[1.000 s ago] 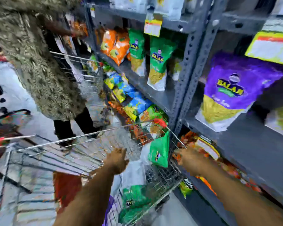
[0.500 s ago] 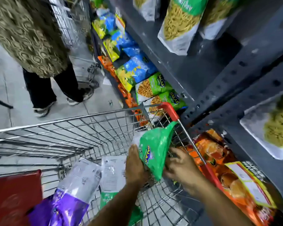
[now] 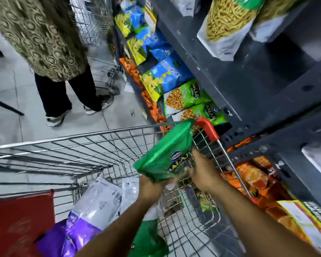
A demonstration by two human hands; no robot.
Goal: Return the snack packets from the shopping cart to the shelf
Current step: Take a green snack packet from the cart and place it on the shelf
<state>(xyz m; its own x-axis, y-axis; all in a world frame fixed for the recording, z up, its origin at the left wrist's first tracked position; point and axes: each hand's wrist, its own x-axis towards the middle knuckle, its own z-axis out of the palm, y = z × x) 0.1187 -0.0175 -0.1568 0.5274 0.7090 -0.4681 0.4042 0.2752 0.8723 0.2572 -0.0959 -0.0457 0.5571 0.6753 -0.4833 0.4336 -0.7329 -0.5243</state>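
Head view, looking down into a wire shopping cart (image 3: 67,151) that fills the lower centre of the frame. Both hands hold one green snack packet (image 3: 165,154) above the cart's right side, just below the red corner guard (image 3: 207,127) on the cart rim. Left hand (image 3: 150,188) closed on the packet's lower edge from beneath; right hand (image 3: 202,171) closed on its lower right side, fingers partly hidden behind the film. Packet is tilted, top edge pointing toward upper right, clear of the basket floor. Still in the cart, lower left of frame: a purple-and-white packet (image 3: 89,216) lying face down, a second white-backed packet (image 3: 130,190) just beside it, and another green packet (image 3: 146,236) partly hidden under the left forearm. A red panel (image 3: 20,219) sits at the cart's near left end. Grey metal shelf (image 3: 248,86) runs along the right of the frame; on its lower tiers, light-green packets (image 3: 189,97), blue-and-yellow packets (image 3: 163,75) and orange packets (image 3: 256,175); on the upper tier at top right, tall packets of yellow sticks (image 3: 228,25). Upper left: another person in a patterned top (image 3: 35,34) and dark trousers stands on the tiled floor (image 3: 7,108) beside a second cart (image 3: 95,21)
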